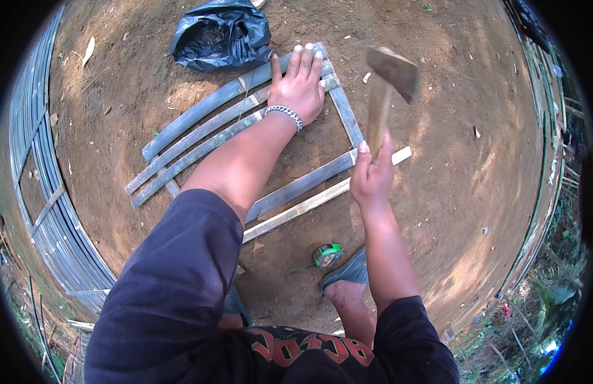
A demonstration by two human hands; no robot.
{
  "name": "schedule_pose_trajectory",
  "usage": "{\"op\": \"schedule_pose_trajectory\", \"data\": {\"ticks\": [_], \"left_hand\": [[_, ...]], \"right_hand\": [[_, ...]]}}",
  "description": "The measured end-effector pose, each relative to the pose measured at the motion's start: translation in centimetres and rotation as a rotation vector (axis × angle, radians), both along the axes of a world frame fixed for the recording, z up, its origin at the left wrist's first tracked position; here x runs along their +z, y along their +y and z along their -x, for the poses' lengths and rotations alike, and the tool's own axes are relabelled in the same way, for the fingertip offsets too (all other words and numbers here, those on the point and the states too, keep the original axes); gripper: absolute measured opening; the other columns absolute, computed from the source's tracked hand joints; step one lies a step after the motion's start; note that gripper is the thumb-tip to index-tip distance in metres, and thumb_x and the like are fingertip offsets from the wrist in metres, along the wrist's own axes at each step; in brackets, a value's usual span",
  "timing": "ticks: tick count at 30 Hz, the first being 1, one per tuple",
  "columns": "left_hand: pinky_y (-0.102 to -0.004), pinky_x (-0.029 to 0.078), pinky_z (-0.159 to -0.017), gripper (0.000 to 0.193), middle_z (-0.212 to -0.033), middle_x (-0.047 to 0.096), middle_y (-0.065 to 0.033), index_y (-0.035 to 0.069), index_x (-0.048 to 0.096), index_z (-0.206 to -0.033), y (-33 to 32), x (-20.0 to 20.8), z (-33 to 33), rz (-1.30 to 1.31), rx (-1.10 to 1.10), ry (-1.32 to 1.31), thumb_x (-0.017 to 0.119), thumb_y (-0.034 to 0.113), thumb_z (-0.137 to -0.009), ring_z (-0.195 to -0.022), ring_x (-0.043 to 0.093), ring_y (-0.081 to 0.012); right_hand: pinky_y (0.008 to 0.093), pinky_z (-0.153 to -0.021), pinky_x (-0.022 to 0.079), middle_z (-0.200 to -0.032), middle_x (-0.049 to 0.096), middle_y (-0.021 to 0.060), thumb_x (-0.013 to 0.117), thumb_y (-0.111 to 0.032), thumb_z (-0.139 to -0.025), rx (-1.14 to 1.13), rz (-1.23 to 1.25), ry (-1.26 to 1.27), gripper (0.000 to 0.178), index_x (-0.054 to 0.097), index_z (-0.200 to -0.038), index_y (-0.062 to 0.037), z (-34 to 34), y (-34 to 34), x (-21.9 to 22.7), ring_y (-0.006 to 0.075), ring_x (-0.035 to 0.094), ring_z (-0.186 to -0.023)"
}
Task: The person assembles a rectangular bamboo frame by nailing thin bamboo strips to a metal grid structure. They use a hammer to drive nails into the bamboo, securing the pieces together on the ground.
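Observation:
My left hand [297, 93], with a chain bracelet at the wrist, lies flat with fingers stretched over the upper right end of a frame of split bamboo slats [203, 125]. It presses on the top slats near a corner, where a short crosspiece [345, 115] runs down to a lower slat [303, 184]. In my right hand [373, 179] is the wooden handle of a hatchet [393, 72], raised to the right of the frame with its wedge-shaped head uppermost. A paler strip [296, 213] lies along the frame's near side, partly behind my arms.
A crumpled black plastic bag [221, 35] sits on the dirt ground beyond the slats. Near my foot [349, 272] lies a green tape measure [328, 255]. A long bundle of bamboo slats [37, 128] stretches along the left, and poles [544, 141] line the right edge.

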State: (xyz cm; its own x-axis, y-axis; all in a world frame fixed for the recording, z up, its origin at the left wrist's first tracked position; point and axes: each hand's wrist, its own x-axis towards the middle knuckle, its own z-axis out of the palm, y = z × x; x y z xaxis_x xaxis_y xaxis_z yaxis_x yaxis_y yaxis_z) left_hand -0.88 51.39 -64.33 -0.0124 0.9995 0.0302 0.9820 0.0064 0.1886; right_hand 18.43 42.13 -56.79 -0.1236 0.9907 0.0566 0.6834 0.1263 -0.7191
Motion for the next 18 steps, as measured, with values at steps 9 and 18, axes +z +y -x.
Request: {"op": "schedule_pose_trajectory", "data": {"ticks": [9, 18], "left_hand": [[-0.0621, 0.013, -0.124, 0.058, -0.170, 0.022, -0.0071, 0.013, 0.033, -0.159, 0.0, 0.2, 0.0, -0.014, 0.008, -0.004, 0.038, 0.037, -0.106, -0.157, 0.017, -0.0246], [-0.0619, 0.013, -0.124, 0.059, -0.168, 0.025, -0.0072, 0.012, 0.034, -0.158, 0.1, 0.6, -0.2, 0.001, -0.005, -0.050, 0.039, 0.036, -0.105, -0.157, 0.018, -0.0251]], "right_hand": [[0.0482, -0.091, 0.053, -0.125, 0.064, 0.0277, 0.060, -0.016, -0.101, 0.027, 0.040, -0.198, 0.050, 0.044, -0.145, -0.0007, -1.0, 0.4, 0.4, 0.0455, 0.066, -0.110], [0.0418, -0.084, 0.054, -0.116, 0.067, 0.0262, 0.057, -0.021, -0.104, 0.061, 0.171, -0.362, 0.050, 0.042, -0.145, 0.0029, -1.9, -0.6, -3.0, 0.0350, 0.070, -0.101]]}}
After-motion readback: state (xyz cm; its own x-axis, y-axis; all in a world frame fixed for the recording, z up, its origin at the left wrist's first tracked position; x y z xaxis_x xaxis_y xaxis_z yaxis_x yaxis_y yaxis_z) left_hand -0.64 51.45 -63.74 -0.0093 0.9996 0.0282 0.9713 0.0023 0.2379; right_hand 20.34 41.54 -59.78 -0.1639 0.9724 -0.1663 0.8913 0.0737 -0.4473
